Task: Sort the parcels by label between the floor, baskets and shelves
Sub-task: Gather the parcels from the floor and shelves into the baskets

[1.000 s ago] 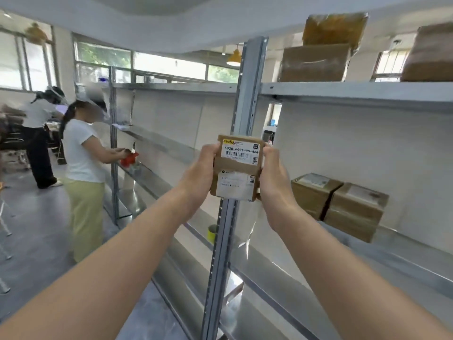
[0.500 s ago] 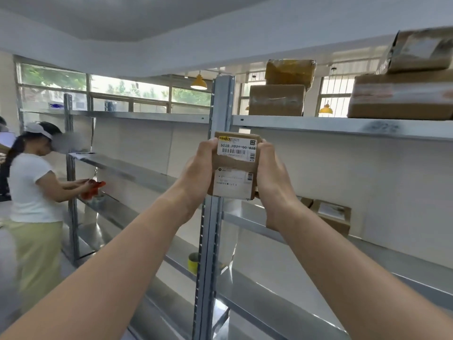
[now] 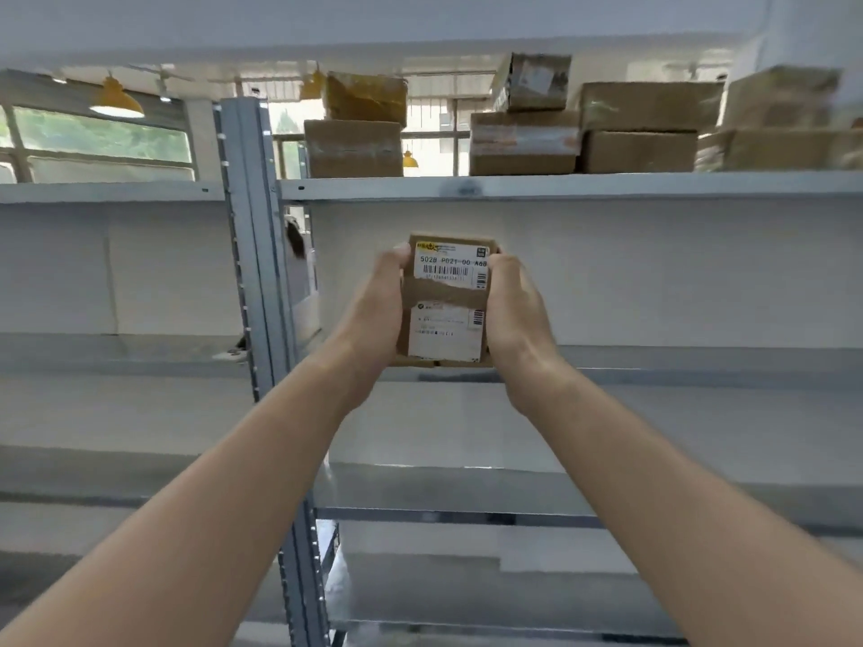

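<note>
Grey metal shelving fills the view, squared up to one bay.

Near: both forearms reach forward and up. Left grip (image 3: 378,310) clasps the left side of the parcel (image 3: 446,298), thumb tip at the top corner. Right grip (image 3: 513,315) wraps the right side, fingers curled behind. Parcel is upright between them, face to camera, with a white label (image 3: 452,266) on the upper half and a second one below. It hangs before the open bay, right of the post (image 3: 252,273). Bottom edge is level with the lip of the middle shelf (image 3: 677,361); resting on it or just clear, cannot tell.

Change: half a second back the parcel sat in line with the post, and a person in white stood at left. View now faces right of that; the person is out of frame, and the parcel is carried across into the bay. Hold itself is unchanged.

Reading: label check looks done and a bay chosen. Setting down on the middle shelf seems the step in hand.

Farther: top shelf (image 3: 560,186) overhead, loaded with brown boxes (image 3: 523,142), some stacked two high. Behind them are windows (image 3: 102,142) and a yellow lamp (image 3: 116,100).
</note>
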### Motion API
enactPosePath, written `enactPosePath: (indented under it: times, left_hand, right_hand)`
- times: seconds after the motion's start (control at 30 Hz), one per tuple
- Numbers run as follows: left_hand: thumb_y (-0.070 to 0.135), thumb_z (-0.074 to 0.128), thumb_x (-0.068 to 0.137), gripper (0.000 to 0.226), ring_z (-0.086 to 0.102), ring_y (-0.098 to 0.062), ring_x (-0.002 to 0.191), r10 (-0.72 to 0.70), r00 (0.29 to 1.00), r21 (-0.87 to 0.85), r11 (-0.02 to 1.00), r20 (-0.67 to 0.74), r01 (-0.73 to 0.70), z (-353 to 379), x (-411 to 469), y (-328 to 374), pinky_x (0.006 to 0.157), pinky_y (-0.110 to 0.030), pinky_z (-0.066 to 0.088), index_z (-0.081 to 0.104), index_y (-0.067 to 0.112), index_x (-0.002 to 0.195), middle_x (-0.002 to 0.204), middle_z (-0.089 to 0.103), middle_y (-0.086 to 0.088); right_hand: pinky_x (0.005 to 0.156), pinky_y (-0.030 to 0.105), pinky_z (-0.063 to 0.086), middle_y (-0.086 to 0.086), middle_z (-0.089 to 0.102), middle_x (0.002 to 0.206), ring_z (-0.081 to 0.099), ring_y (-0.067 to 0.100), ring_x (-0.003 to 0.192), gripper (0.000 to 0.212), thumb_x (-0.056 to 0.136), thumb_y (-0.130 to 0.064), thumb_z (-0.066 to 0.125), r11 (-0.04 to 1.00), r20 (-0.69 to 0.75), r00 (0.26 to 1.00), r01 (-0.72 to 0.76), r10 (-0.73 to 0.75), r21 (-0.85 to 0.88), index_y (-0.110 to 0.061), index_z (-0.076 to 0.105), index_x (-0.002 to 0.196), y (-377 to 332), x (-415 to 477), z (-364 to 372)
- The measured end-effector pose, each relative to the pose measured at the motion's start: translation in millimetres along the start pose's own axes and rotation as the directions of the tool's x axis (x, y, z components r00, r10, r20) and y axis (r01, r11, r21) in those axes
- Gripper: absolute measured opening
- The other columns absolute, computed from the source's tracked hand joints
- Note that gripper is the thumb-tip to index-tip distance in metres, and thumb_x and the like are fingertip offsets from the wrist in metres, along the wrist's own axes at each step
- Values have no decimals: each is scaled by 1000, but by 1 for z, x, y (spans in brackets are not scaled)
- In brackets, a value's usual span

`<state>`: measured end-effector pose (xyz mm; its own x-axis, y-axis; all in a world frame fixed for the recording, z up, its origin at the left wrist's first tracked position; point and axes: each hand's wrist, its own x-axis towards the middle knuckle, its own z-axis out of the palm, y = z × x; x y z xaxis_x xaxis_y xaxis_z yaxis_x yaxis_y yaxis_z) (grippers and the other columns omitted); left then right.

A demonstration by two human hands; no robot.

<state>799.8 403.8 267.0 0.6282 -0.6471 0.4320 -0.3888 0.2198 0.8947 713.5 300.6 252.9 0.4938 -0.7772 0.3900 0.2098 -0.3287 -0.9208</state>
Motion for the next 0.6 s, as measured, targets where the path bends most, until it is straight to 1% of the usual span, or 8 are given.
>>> enactPosePath:
  times: [0.07, 0.17, 0.23, 0.33, 0.4, 0.47, 0.53, 0.6]
  left_hand:
    - [52, 21, 108, 49, 69, 2, 60, -13, 998, -40, 999, 61, 16, 26, -9, 11, 53, -20, 55, 65, 36, 94, 67, 72, 21]
    - [55, 19, 107, 53, 71, -5, 68, -5, 988, -88, 996, 153, 19, 70, -19, 27, 69, -31, 56, 68, 38, 94, 72, 74, 19]
    - [54, 18, 107, 53, 70, -6, 74, 12, 979, -121, 993, 205, 13, 103, -29, 39, 76, -32, 53, 67, 40, 91, 71, 73, 23]
    - [52, 19, 108, 55, 70, 2, 65, 36, 963, -170, 985, 268, 11, 158, -47, 55, 79, -32, 50, 68, 40, 85, 69, 72, 24]
    - [50, 20, 108, 54, 69, 4, 63, 43, 950, -194, 981, 310, 20, 198, -59, 64, 79, -32, 51, 68, 38, 88, 70, 73, 23]
    - [52, 21, 107, 55, 72, -2, 70, 43, 937, -222, 974, 348, 38, 241, -72, 72, 82, -33, 53, 70, 39, 87, 73, 74, 22]
    - [52, 23, 107, 57, 71, -10, 81, 41, 926, -245, 968, 375, 56, 288, -89, 80, 85, -36, 55, 72, 42, 80, 74, 74, 21]
    - [49, 23, 107, 54, 67, -12, 84, 27, 920, -275, 958, 390, 88, 335, -110, 91, 82, -35, 54, 70, 40, 82, 69, 72, 24]
  right_hand:
    - [89, 48, 66, 0, 74, 117, 72, 25, 109, 47, 104, -56, 26, 1000, -63, 998, 10, -11, -23, -34, 62, 124, -8, -10, -29]
    - [89, 48, 65, -2, 77, 114, 72, 24, 109, 56, 94, -60, 26, 998, -151, 988, 18, -26, -52, -34, 65, 125, -22, -23, -79]
    - [87, 47, 65, -1, 78, 114, 73, 25, 109, 60, 92, -61, 26, 997, -202, 979, 20, -34, -73, -31, 67, 124, -29, -32, -117]
    - [81, 42, 61, 0, 78, 113, 73, 25, 107, 61, 92, -61, 26, 993, -273, 961, 16, -48, -118, -29, 68, 122, -37, -47, -177]
    - [84, 45, 62, -2, 78, 112, 73, 24, 107, 62, 92, -63, 26, 988, -314, 948, 9, -58, -156, -30, 69, 121, -40, -58, -220]
    - [92, 49, 62, -3, 79, 112, 73, 23, 108, 64, 90, -66, 26, 982, -352, 934, 0, -68, -188, -32, 70, 122, -41, -70, -265]
    - [91, 47, 61, -2, 78, 116, 71, 23, 111, 69, 90, -67, 25, 977, -387, 919, -8, -77, -214, -30, 69, 128, -41, -83, -313]
    - [91, 45, 60, 0, 77, 121, 70, 22, 114, 70, 92, -68, 24, 970, -400, 913, -21, -79, -241, -30, 67, 132, -40, -97, -363]
